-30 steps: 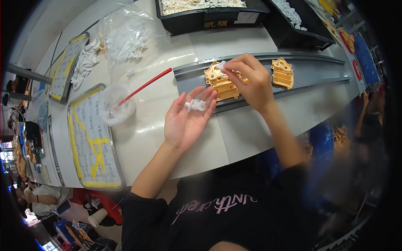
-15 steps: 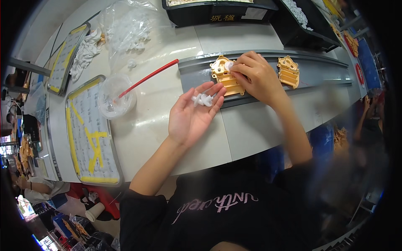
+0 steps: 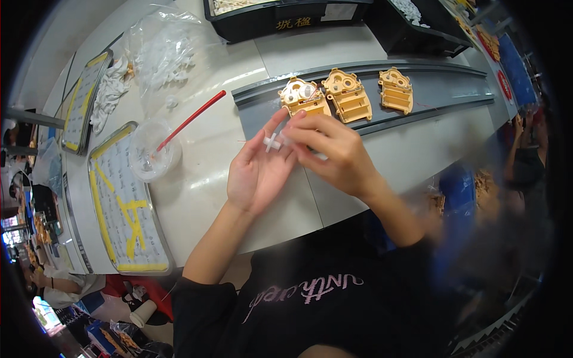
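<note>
My left hand lies palm up, cupped around small white plastic parts, one of them with crossed arms. Over that palm, my right hand pinches what looks like another white part, mostly hidden by its fingers. Just beyond both hands, a yellow plastic housing with a pale round piece in its upper end lies on a grey rail-edged track. A second yellow housing sits close to its right, and a third housing is farther right.
A clear tub with a red stick in it stands at left, beside a yellow-taped tray. Behind are a plastic bag of white parts, a crumpled white cloth and black bins.
My right hand has left the housing on the track and come back left to my left palm. Housings it covered now show. The whole view has shifted slightly.
</note>
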Available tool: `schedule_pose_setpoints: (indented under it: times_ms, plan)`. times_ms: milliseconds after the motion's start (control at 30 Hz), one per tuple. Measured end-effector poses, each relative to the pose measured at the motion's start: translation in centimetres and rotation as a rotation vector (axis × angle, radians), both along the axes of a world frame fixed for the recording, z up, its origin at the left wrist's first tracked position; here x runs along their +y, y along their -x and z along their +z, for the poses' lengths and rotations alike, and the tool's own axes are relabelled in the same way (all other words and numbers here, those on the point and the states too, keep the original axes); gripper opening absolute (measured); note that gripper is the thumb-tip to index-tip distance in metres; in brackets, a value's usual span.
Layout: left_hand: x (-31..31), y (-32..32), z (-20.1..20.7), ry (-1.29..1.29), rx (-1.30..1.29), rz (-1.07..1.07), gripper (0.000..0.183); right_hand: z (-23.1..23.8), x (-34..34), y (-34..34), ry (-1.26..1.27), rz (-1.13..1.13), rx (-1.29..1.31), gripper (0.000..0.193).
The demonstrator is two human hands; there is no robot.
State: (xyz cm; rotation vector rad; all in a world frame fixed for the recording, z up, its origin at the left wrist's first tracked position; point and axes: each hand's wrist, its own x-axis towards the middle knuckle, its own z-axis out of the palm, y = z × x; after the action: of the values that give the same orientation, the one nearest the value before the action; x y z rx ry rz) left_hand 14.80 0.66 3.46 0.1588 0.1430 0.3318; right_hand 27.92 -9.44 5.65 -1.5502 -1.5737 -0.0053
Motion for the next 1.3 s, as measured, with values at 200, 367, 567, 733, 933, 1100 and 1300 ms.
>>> schedule_pose_setpoints:
  times_ms: [200,367,567,733,933,1100,1300]
  plan:
    - [-0.2,-0.3,0.4,0.123,-0.031,0.009,0.047,-0.1,-1.0,-7.9,-0.107,-0.401,-0.143,0.015]
    - [-0.2,-0.2,0.0,0.117,-0.036,-0.029,0.049,-1.8,-1.0,-10.4,0.078,-0.391,-0.344,0.011]
    - [-0.3,0.0,0.3,0.065,-0.01,-0.024,0.052,-1.5,-1.3,-10.0,0.16,-0.325,-0.381,0.011]
    - [-0.3,0.1,0.4,0.04,-0.01,-0.044,0.055,0.5,-1.6,-7.8,0.088,-0.299,-0.445,0.018]
    - [-1.4,-0.1,0.7,-0.062,-0.031,-0.183,0.066,0.7,-2.0,-0.7,0.047,0.085,-0.19,0.033]
    - [-1.9,0.1,0.6,-0.144,-0.033,-0.245,0.068,0.2,-3.5,-2.3,-0.009,0.017,-0.115,0.029]
    - [-2.0,0.1,0.7,-0.314,0.012,-0.21,0.065,-0.5,-6.6,-13.8,-0.059,-0.639,-0.238,0.014]
